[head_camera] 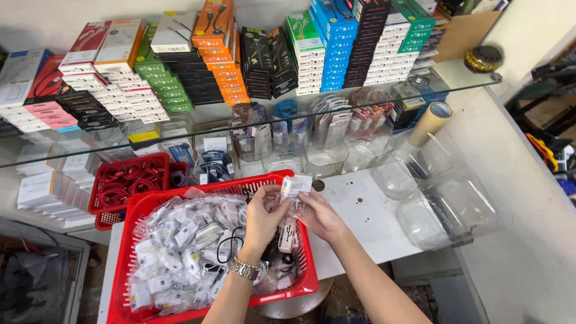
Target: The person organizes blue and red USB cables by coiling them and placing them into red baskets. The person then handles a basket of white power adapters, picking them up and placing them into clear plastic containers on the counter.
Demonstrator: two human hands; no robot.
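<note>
Glass shelf is stacked with boxed cables. Red basket of bagged chargers is set on the white tabletop. A small clear packet is pinched over the basket's far corner, gripped by fingers of left hand and right hand.

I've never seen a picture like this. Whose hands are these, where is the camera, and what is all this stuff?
The camera sits on a person's head and looks down, so both hands are their own. The left hand, with a wristwatch, and the right hand together hold a small clear packet above a large red basket full of similar bagged white chargers. A smaller red basket holds red cables. Behind, a glass shelf carries stacked coloured boxes. Clear plastic tubs stand to the right.
</note>
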